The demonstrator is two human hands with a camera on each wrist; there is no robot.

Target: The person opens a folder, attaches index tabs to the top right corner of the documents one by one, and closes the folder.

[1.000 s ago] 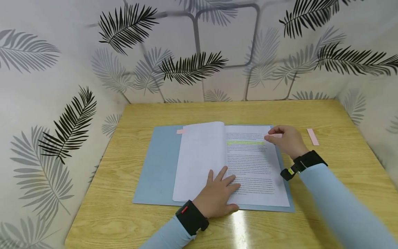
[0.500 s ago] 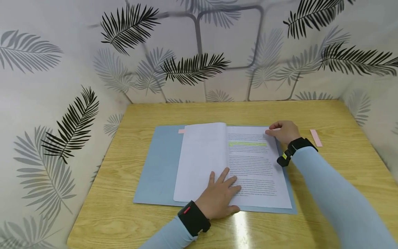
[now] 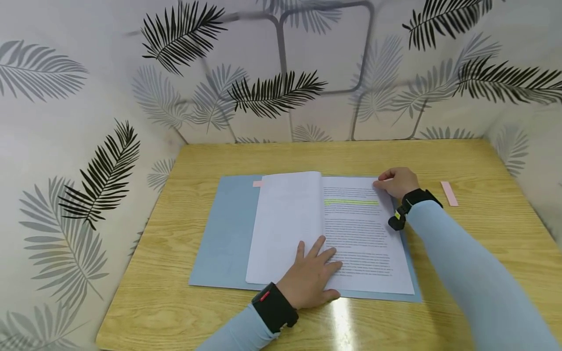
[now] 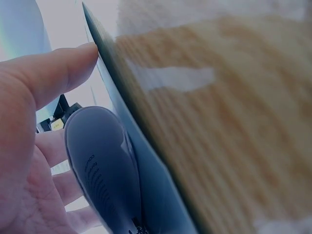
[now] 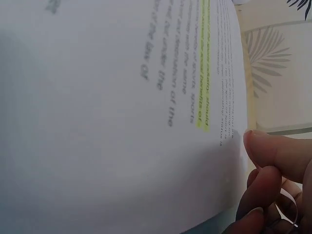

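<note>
A printed document (image 3: pixel 360 234) lies open in a blue folder (image 3: pixel 224 229), with yellow highlighting (image 3: pixel 351 202) across lines near the top of the right page. My left hand (image 3: pixel 307 280) rests with spread fingers on the lower part of the pages; in the left wrist view its thumb (image 4: pixel 73 66) lies at the folder's edge. At the top right corner of that page, my right hand (image 3: pixel 398 183) pinches a pink sticky tab, largely hidden by the fingers in the head view. A thin curved edge of the tab (image 5: pixel 295 207) shows among the fingers in the right wrist view.
Another pink strip (image 3: pixel 450 193) lies on the wooden table (image 3: pixel 491 229) to the right of the folder. A pink tab (image 3: pixel 257 184) sticks out from the left page's upper edge. Leaf-patterned fabric (image 3: pixel 263 48) surrounds the table at the back and sides.
My right hand has moved up to the page's top right corner with the pink sticky tab, which showed clearly earlier. My left hand stays in place on the pages.
</note>
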